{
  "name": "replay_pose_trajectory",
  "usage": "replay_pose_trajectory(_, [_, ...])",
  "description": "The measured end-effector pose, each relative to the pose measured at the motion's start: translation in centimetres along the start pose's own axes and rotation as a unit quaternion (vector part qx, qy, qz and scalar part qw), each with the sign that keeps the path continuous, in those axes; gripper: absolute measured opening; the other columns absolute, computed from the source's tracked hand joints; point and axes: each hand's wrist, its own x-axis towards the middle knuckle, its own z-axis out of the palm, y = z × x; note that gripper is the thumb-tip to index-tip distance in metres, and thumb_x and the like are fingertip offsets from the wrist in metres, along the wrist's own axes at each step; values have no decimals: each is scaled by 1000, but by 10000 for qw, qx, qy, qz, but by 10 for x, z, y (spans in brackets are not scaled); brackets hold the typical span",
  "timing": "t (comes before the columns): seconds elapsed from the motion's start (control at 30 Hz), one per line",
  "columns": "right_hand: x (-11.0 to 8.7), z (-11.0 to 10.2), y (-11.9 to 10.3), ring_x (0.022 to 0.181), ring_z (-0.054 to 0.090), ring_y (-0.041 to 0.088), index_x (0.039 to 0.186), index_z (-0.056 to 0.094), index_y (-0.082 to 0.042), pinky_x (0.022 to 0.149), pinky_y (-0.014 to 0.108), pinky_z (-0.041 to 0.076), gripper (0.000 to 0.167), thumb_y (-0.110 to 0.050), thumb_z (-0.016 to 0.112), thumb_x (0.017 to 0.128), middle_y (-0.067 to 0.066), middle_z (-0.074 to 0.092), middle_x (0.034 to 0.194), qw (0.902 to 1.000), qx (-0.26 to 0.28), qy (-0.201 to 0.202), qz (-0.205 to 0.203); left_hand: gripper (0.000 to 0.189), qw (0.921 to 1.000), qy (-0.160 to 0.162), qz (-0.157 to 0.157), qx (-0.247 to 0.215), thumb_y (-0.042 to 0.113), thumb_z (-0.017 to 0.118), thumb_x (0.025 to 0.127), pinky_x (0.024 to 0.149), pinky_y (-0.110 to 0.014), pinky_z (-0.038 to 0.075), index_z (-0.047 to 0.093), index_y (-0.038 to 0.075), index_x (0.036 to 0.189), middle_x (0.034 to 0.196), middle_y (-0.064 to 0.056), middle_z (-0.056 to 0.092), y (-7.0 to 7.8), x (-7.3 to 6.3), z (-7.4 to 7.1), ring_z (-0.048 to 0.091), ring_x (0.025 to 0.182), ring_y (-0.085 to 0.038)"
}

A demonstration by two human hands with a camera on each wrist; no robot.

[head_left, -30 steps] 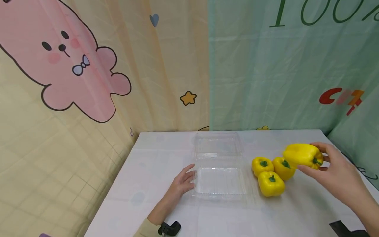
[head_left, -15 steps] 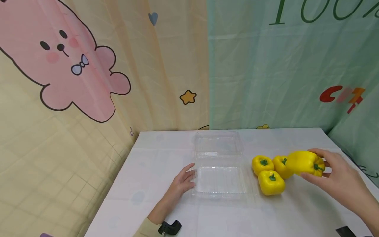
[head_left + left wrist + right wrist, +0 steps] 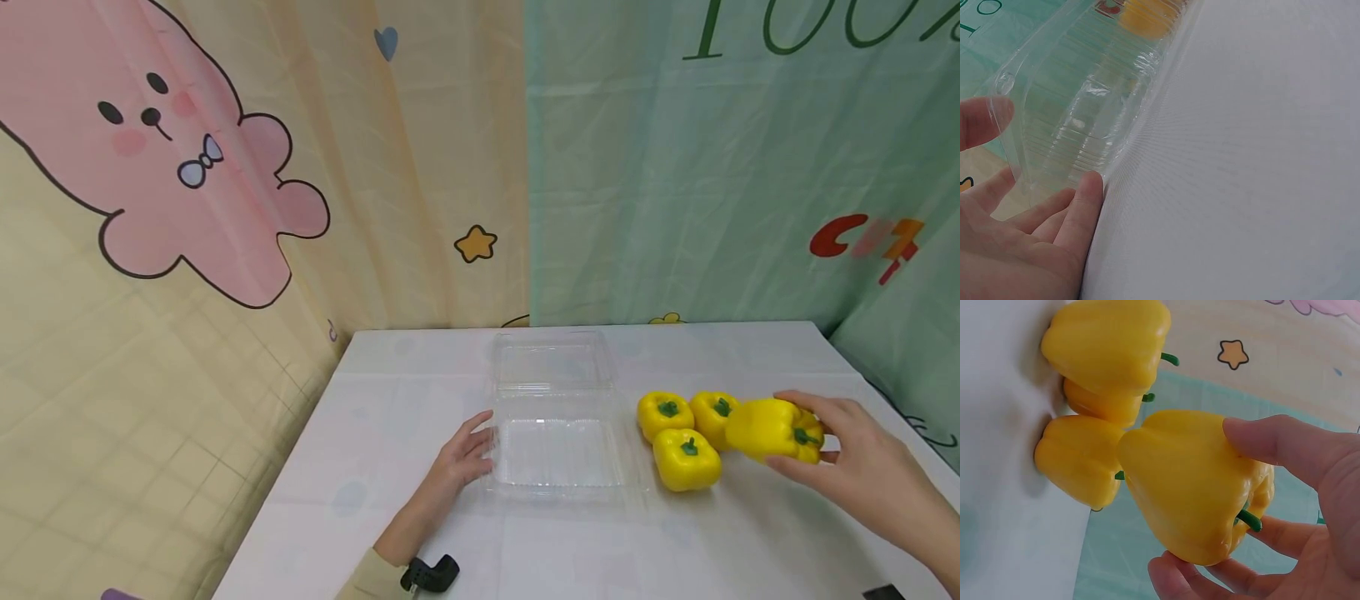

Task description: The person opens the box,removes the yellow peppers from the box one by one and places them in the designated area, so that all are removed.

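Observation:
In the head view my right hand (image 3: 862, 454) grips a yellow bell pepper (image 3: 772, 429) tipped on its side, its green stem facing the palm. The right wrist view shows the thumb on one side of this pepper (image 3: 1191, 481) and fingers on the other. Three more yellow bell peppers (image 3: 686, 460) stand upright in a cluster just left of it. A clear plastic clamshell box (image 3: 558, 450) lies with its lid (image 3: 553, 365) folded back. My left hand (image 3: 457, 467) rests against the box's left side, its fingers extended and touching the wall (image 3: 1079, 125).
A white cloth-covered table (image 3: 360, 500) bears everything. Printed curtains (image 3: 675, 167) hang behind its far edge and down both sides. A black wrist strap piece (image 3: 431, 575) shows on the left wrist.
My right hand has lowered the held pepper and shifted it slightly right, uncovering more of the pepper behind it. The left hand and the box stay in place.

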Motion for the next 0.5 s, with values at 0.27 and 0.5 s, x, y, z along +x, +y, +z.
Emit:
replay_pose_trajectory(0.27, [1,1,1,95,49,44,141,44,3,72,56,56,87,-37,88,77,33,39,124,9993,-150,-323,-56,70,10000,-51,0,-27,5,58,96,114,-53,28,29,18,159,157,-18,36,0,-1,0,32,147,-32])
replay_pose_trajectory(0.5, [3,6,3,91,53,42,139,47,1,71,56,56,88,-38,90,73,32,45,119,9971,-342,-671,-72,70,10000,-46,30,15,7,57,96,114,-53,28,29,17,159,156,-18,37,0,0,0,32,146,-32])
